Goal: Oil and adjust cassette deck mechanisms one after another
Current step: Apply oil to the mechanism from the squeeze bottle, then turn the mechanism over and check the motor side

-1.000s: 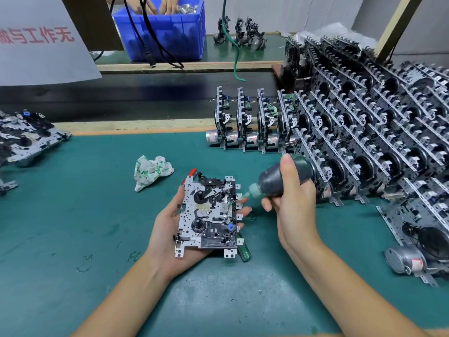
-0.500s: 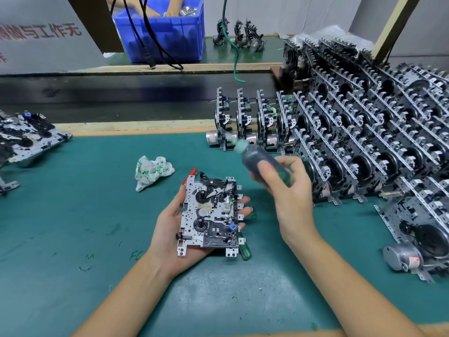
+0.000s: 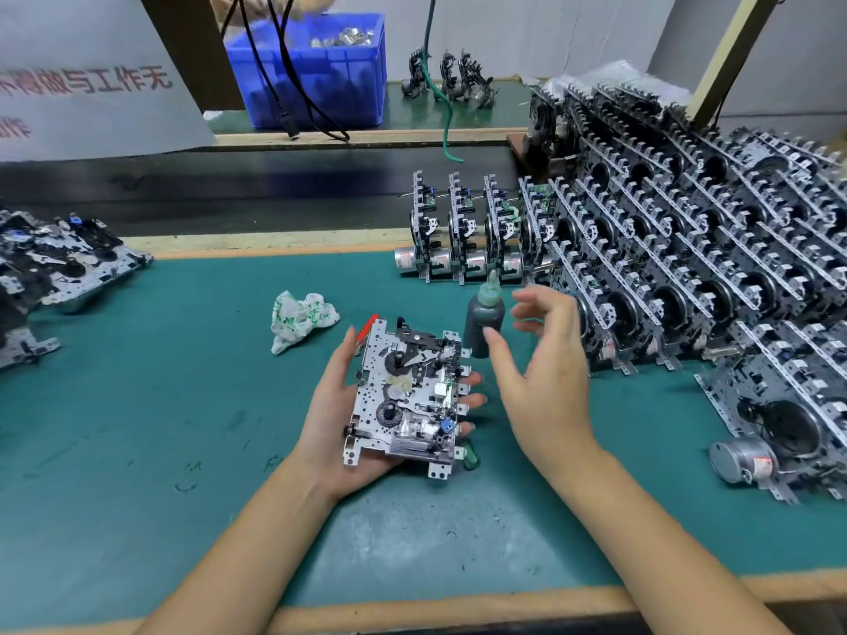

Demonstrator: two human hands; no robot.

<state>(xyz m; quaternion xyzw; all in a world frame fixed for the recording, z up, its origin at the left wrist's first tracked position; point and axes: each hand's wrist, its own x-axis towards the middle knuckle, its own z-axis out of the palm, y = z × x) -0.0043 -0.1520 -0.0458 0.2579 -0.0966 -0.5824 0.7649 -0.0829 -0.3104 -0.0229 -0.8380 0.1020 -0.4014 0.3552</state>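
The cassette mechanism (image 3: 405, 396) lies face up in the palm of the left hand (image 3: 339, 405), held just above the green mat (image 3: 160, 405), with the thumb along its left edge and the fingertips showing past its right edge, curled round it. A second ago the right hand (image 3: 545, 373) was tipping the oil bottle (image 3: 483, 320) sideways with its nozzle at the mechanism's right edge; half a second ago it had lifted the bottle away toward the rows behind. Now the bottle stands upright on the mat just beyond the mechanism's upper right corner, and the right hand has let go, its fingers spread and relaxed around empty air just right of the bottle, holding nothing. The mechanism has hardly shifted in the left hand. A green screwdriver handle (image 3: 470, 456) pokes out under the mechanism's lower right corner. To the left and toward the near wooden edge (image 3: 412, 607) the mat lies open, apart from a crumpled cloth (image 3: 300, 318) up and left of the mechanism. On the right, a dense bank of stacked mechanisms (image 3: 687, 268) crowds in close behind the right hand, with a loose motor (image 3: 742, 460) at its near end. More mechanisms (image 3: 55, 263) lie at the far left. Beyond the mat, a blue bin (image 3: 321, 80) sits on a far bench with black cables (image 3: 284, 75) hanging across its front.
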